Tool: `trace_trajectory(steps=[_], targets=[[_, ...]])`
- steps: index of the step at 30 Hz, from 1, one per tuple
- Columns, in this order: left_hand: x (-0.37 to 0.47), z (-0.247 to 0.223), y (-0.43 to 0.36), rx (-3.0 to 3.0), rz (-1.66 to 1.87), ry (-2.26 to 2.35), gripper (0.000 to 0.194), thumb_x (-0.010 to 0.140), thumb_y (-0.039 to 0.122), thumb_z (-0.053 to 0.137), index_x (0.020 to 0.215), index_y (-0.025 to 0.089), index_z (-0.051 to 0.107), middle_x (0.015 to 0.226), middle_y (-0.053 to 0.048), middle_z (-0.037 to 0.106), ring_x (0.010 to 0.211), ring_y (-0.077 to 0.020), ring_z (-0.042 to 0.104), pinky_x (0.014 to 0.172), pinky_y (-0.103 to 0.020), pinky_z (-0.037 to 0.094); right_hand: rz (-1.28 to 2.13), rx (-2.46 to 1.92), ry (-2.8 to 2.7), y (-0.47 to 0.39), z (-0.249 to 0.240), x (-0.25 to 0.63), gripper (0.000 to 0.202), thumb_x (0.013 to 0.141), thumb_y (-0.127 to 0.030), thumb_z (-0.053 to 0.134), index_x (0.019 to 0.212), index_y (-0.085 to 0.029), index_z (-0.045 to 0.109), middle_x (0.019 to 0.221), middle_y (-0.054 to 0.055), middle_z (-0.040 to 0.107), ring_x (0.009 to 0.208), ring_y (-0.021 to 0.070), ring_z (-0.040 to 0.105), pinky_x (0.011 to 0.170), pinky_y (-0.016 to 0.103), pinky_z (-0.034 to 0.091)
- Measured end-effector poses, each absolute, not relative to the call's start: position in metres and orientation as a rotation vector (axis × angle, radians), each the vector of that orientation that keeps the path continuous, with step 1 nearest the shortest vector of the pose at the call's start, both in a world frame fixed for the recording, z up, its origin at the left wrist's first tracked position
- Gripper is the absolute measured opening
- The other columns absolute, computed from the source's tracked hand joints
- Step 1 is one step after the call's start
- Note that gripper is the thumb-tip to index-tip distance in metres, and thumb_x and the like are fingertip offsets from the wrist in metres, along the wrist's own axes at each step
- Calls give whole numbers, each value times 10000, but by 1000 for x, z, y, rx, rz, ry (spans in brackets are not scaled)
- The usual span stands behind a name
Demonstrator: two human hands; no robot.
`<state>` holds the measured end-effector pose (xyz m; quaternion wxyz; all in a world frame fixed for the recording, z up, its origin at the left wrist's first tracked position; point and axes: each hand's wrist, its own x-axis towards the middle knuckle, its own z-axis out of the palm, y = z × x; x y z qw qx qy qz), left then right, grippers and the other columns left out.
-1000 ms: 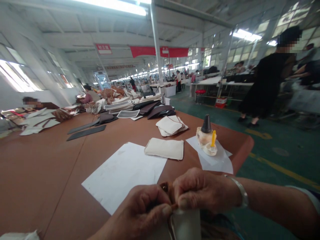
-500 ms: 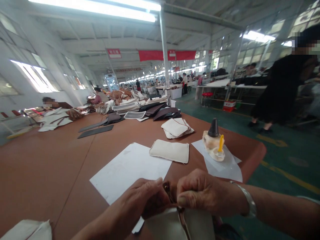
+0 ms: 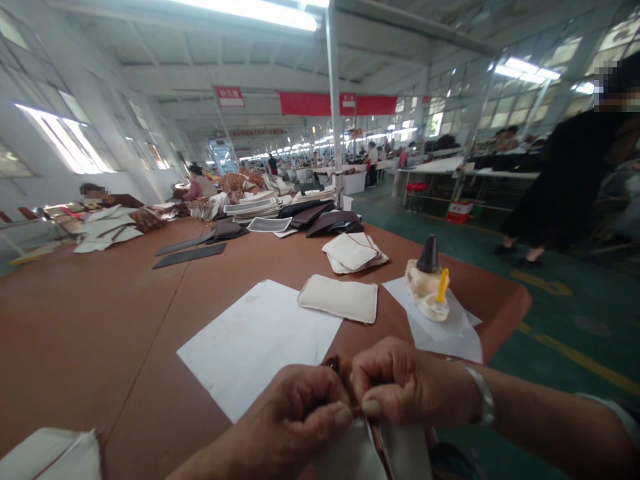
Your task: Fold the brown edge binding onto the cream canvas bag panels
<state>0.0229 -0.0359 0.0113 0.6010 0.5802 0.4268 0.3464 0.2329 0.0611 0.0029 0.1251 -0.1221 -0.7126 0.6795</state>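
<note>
At the table's front edge I hold a cream zippered pouch piece [image 3: 345, 457] between both hands. A brown zipper [image 3: 379, 443] with a dark slit runs down its middle, and brown material shows at its upper end. My left hand [image 3: 300, 413] pinches the upper end of the piece, thumb against fingers. Right beside it, my right hand [image 3: 410, 387], with a silver bangle at the wrist, is closed on the zipper edge. The lower part of the piece drops out of view. Just beyond lie a white sheet [image 3: 250, 343] and a flat cream pouch [image 3: 339, 298].
A container with a black cone-shaped top [image 3: 428, 255] and a yellow stick [image 3: 443, 285] stands on paper at the right. Stacked cream pieces [image 3: 353, 253] and dark panels [image 3: 330, 223] lie farther back on the brown table [image 3: 100, 320]. A person in black [image 3: 555, 173] stands at the right.
My left hand has shifted right and curled its fingers into a pinch close to my right hand. The piece has swung slightly right. My right hand has barely moved.
</note>
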Motion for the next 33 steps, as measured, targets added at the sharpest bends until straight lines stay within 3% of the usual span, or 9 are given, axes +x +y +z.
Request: trace_trajectory(steps=[6, 11, 14, 17, 20, 22, 24, 28, 33], targets=[[11, 13, -32, 1445, 724, 962, 571, 906, 687, 527, 720, 148, 557, 648, 17, 399, 608, -99, 326, 571, -262, 239, 2050, -201, -2051, 60, 4, 232, 424, 891, -499, 720, 843, -103, 576, 695, 0, 530, 514, 59, 440, 452, 151, 343], [9, 32, -32, 1474, 524, 1028, 483, 871, 586, 650, 685, 170, 492, 635, 42, 373, 597, -90, 293, 553, -259, 219, 1673, -214, -2302, 78, 11, 231, 513, 936, -603, 626, 881, -93, 607, 786, 51, 597, 691, 117, 514, 616, 217, 418], [17, 50, -32, 1642, 685, 1226, 443, 930, 559, 569, 729, 165, 536, 664, 38, 416, 626, -98, 349, 560, -245, 265, 1239, -385, -2344, 91, 32, 237, 590, 998, -635, 496, 1192, -94, 627, 1087, 128, 637, 975, 195, 588, 841, 298, 482], [26, 63, -21, 1745, 746, 1305, 425, 930, 535, 566, 733, 159, 579, 660, 44, 450, 606, -92, 375, 540, -235, 282, 1432, -506, -2195, 93, 42, 239, 783, 943, -671, 570, 1500, -144, 414, 1366, 166, 547, 1227, 265, 545, 987, 374, 477], [22, 58, 7, 1764, 691, 1221, 431, 892, 568, 590, 802, 153, 659, 698, 29, 566, 616, -104, 456, 562, -230, 345, 1808, -558, -2167, 93, 13, 232, 743, 781, -547, 805, 1332, -101, 581, 1186, 146, 659, 1077, 283, 636, 892, 364, 527], [5, 43, 28, 1717, 723, 1320, 500, 842, 632, 612, 805, 140, 695, 735, -10, 648, 655, -134, 539, 611, -245, 410, 1865, -670, -2087, 100, -26, 227, 555, 727, -480, 837, 1091, -87, 692, 1035, 121, 702, 940, 266, 670, 825, 344, 536], [-21, 20, 44, 1591, 881, 1538, 577, 823, 693, 579, 838, 131, 707, 830, -69, 712, 734, -175, 617, 668, -273, 462, 1883, -817, -1968, 111, -70, 228, 501, 680, -472, 849, 967, -84, 712, 963, 119, 716, 858, 258, 681, 779, 336, 538], [-83, -35, 41, 1283, 1208, 1892, 636, 886, 692, 417, 1063, 130, 658, 1108, -148, 716, 930, -220, 670, 744, -310, 512, 1951, -1124, -1752, 131, -137, 243, 559, 594, -492, 876, 935, -81, 712, 858, 142, 727, 751, 286, 701, 686, 357, 551], [-157, -99, -20, 1044, 1248, 2235, 568, 880, 636, 437, 1094, 166, 673, 1076, -114, 740, 980, -248, 691, 806, -349, 553, 2048, -1157, -1647, 133, -149, 259, 619, 663, -520, 850, 1099, -102, 716, 949, 158, 741, 870, 330, 725, 758, 392, 581]])
